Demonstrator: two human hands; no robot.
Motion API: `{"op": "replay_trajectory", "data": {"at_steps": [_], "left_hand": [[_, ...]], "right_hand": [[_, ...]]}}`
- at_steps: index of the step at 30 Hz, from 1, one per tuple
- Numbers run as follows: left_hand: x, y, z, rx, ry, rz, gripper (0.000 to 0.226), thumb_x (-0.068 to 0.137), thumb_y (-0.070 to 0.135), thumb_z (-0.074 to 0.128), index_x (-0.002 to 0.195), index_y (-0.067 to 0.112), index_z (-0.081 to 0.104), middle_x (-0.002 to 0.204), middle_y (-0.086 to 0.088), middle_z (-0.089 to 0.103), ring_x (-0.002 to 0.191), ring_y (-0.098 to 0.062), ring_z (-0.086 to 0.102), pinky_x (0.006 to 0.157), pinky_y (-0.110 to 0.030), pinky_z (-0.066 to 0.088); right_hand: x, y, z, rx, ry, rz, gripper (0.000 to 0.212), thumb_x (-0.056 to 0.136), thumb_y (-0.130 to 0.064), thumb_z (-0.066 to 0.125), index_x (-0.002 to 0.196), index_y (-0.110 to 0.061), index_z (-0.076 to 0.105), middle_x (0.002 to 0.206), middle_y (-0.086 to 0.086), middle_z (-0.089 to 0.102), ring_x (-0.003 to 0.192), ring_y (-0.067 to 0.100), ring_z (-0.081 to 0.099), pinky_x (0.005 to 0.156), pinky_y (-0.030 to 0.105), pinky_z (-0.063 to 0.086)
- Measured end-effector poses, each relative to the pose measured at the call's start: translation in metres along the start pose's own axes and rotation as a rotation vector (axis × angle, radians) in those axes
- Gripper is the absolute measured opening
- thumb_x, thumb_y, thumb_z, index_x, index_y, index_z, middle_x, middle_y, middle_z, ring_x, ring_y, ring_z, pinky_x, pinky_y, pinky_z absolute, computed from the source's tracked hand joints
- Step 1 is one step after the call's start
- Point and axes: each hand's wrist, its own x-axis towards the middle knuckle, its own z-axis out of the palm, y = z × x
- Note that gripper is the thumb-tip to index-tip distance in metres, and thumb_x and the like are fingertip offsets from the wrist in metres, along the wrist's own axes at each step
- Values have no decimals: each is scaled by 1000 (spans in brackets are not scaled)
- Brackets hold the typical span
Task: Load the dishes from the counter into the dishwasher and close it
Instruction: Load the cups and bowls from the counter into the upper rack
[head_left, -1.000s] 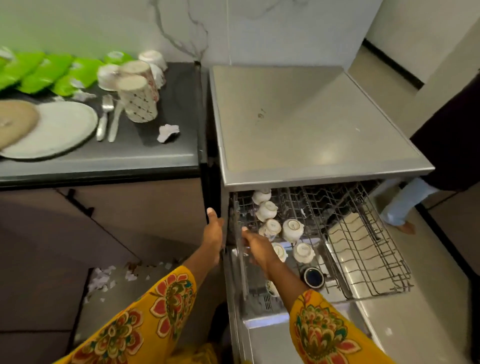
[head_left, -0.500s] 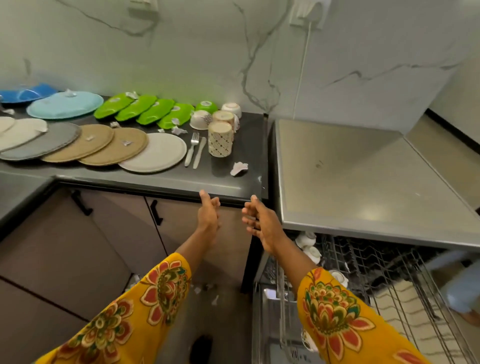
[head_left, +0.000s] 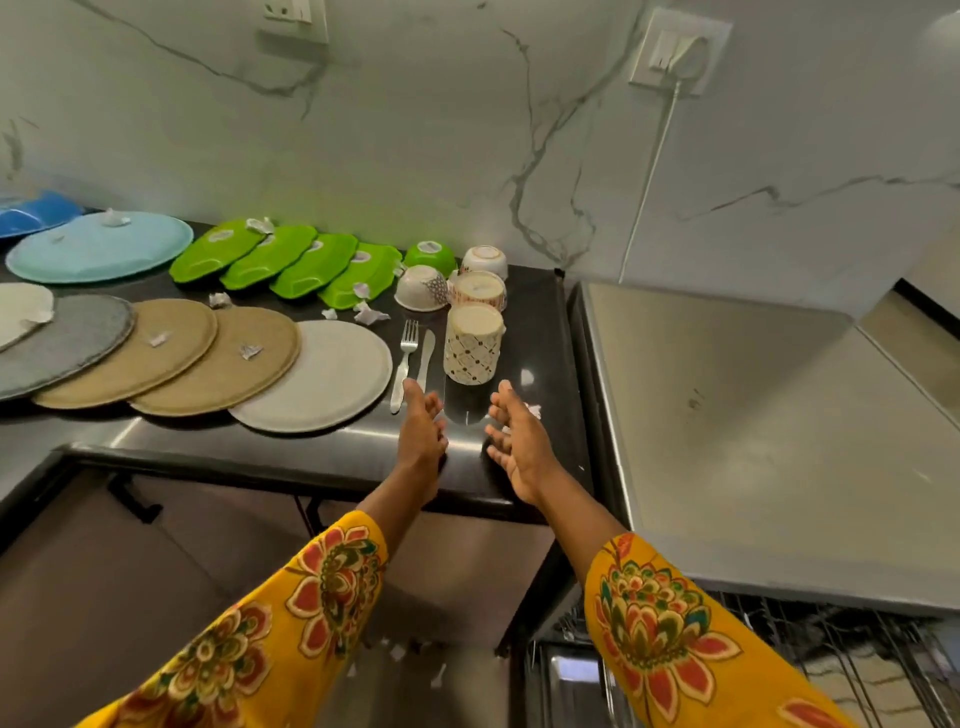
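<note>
A home kitchen: a dark counter (head_left: 322, 457) against a marble-veined wall (head_left: 415, 130) with sockets (head_left: 675, 49), plates and cups along its back edge, cabinet fronts (head_left: 156, 561) below, and a steel dishwasher (head_left: 753, 415) at its right end.

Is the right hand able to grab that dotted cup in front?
Probably yes. The right hand is open and empty just short of the dotted cup, with only bare counter between them; the fork lies off to the left.
</note>
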Motion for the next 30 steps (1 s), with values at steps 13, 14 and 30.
{"op": "replay_trajectory", "data": {"at_steps": [13,14,30], "left_hand": [[96,46,24,6,-209,69,58,99,52,10,146,22,27,144,9,37,132,-9,34,96,-16,32],[93,49,28,21,-250,73,51,101,46,9,139,23,34,126,11,47,120,-7,43,81,-9,39],[82,0,14,48,-153,113,49,101,49,19,132,22,45,123,1,59,113,-8,55,90,-25,47]], "right_hand": [[90,-31,18,-35,82,-31,68,95,-51,37,150,-32,2,155,-2,23,143,17,19,115,39,14],[93,-31,19,-51,79,-41,67,95,-52,36,150,-33,4,154,-3,26,141,14,22,114,37,14],[39,-20,24,-175,67,-97,51,95,-47,41,141,-27,32,140,0,46,127,12,43,104,29,36]]}}
